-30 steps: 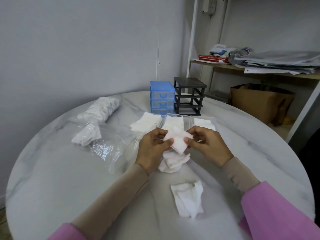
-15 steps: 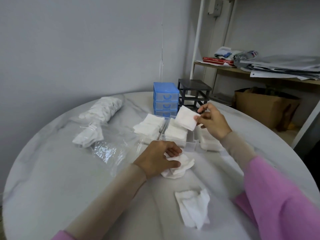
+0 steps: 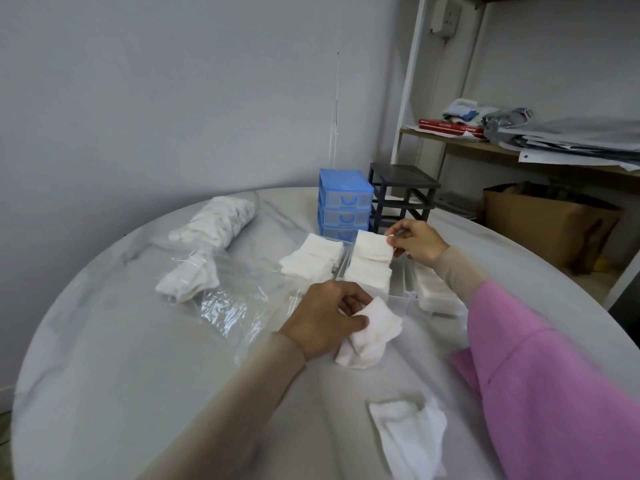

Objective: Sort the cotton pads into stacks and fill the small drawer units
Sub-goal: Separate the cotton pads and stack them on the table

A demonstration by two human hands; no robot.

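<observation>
The left hand (image 3: 323,320) curls near the body, while the right hand (image 3: 414,242) reaches forward, fingers pinched.

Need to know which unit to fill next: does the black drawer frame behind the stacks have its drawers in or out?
Out. The black plastic drawer frame shows open slots you can see through.

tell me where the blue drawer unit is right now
In the head view the blue drawer unit stands at the table's far side, left of the black frame, behind the pad stacks.
</observation>
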